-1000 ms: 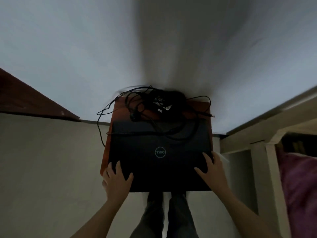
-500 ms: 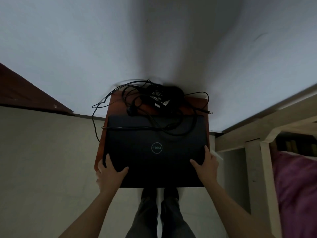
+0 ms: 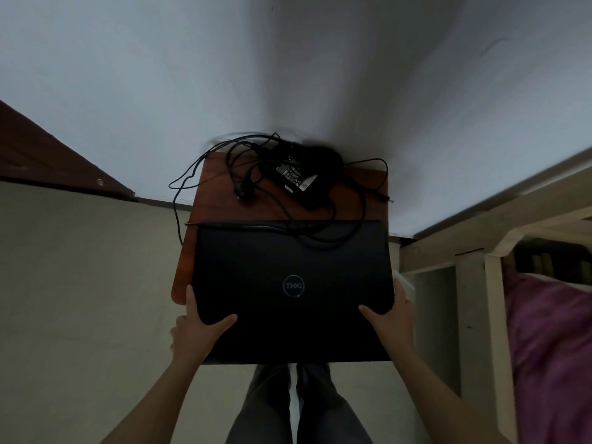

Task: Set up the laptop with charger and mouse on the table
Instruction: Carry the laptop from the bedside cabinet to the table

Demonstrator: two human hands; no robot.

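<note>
A closed black laptop (image 3: 293, 283) with a round logo lies on a small reddish-brown table (image 3: 217, 193) set against the wall, its near edge hanging over the table's front. My left hand (image 3: 195, 325) grips its near left corner, thumb on the lid. My right hand (image 3: 389, 318) grips the near right corner the same way. Behind the laptop sits the black charger brick (image 3: 296, 174) among tangled black cables (image 3: 346, 232), one loop lying on the lid's far edge. No mouse is visible.
A white wall rises behind the table. A dark wooden board (image 3: 48, 161) runs along the left. White shelving (image 3: 474, 283) and a purple cloth (image 3: 554, 347) stand at the right. My legs (image 3: 294, 408) are below the laptop, over a pale floor.
Both hands went from lying flat on the lid to gripping the laptop's near corners, thumbs on top. The laptop has slid toward me, overhanging the table's front edge.
</note>
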